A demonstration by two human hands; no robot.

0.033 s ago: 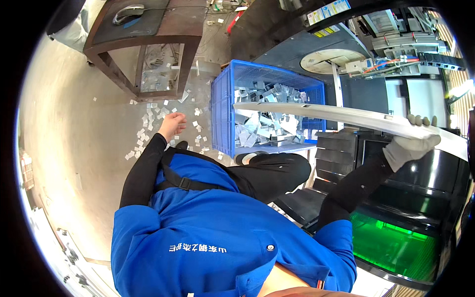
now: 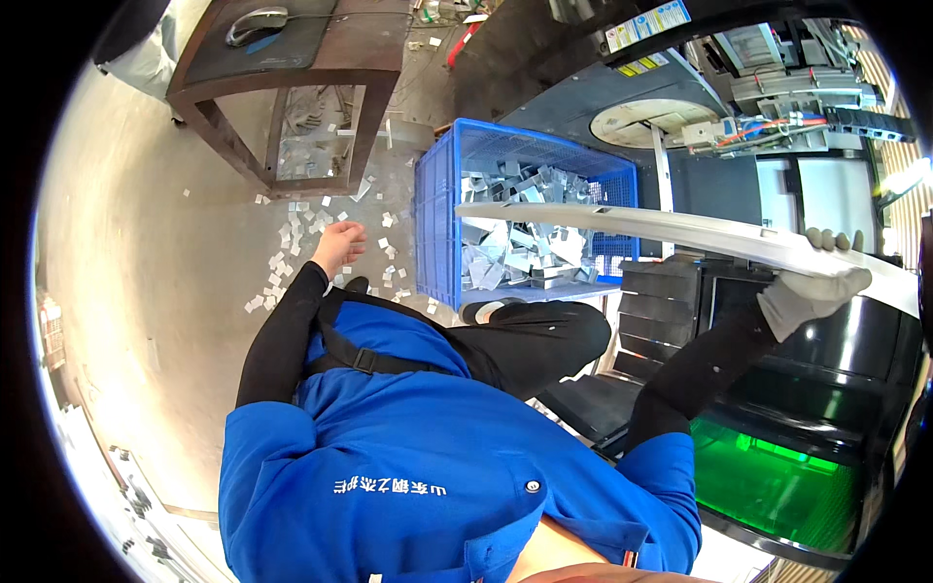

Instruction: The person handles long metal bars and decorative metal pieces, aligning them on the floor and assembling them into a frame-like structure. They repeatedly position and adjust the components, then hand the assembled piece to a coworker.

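Observation:
A pale grey glove covers my right hand [image 2: 814, 287], whose fingers curl over the far edge of a long silver metal profile [image 2: 671, 225]. Slots show along this bar, and its left end lies above a blue plastic crate [image 2: 439, 219]. Small cut metal pieces [image 2: 525, 257] fill much of the crate. My bare left hand [image 2: 340, 245] hangs above the floor to the left of the crate, fingers loosely bent and slightly apart, holding nothing.
Small metal scraps [image 2: 292, 233] litter the floor under my left hand. A brown table [image 2: 330, 78] with a computer mouse [image 2: 257, 26] stands far left. Dark machinery with a green-lit window [image 2: 777, 481] is at the right; cables and rails [image 2: 777, 126] run beyond it.
My right hand has shifted very slightly to the right along the metal profile. My left hand and the crate look the same.

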